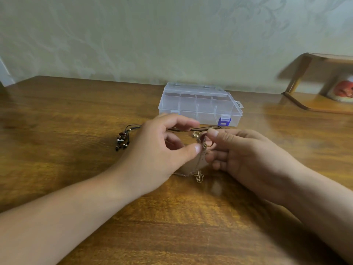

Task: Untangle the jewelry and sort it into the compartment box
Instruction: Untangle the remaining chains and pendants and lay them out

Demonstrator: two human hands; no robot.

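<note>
**Both hands work a knot of fine chain over the wooden desk**

Near the middle of the glossy brown wooden table [57, 115], two bare hands meet over a small tangle of gold-coloured jewelry [202, 142]. The left hand [158, 153] comes in from the lower left with its fingers curled; its thumb tip presses against the tangle, pinching it from the left side. The right hand [238, 155] comes in from the lower right, and its thumb and forefinger pinch the same tangle from the right, with the other fingers curled beneath. A small reddish ring seems to be part of the knot, though the detail is too fine to be sure.

From the tangle a thin pale gold chain [183, 174] hangs down to the table top and ends beside a small gold pendant [198, 176] lying just below the hands.

Behind the hands a black cord necklace [206, 128] runs across the table, partly hidden by the left hand; its cluster of dark and silver beads [121, 142] lies on the wood to the left of that hand.

Farther back stands the clear plastic compartment box with blue latches [200, 104], its lid closed, near the pale patterned wall [133, 35]. A wooden shelf [321, 81] sits at the far right.
</note>
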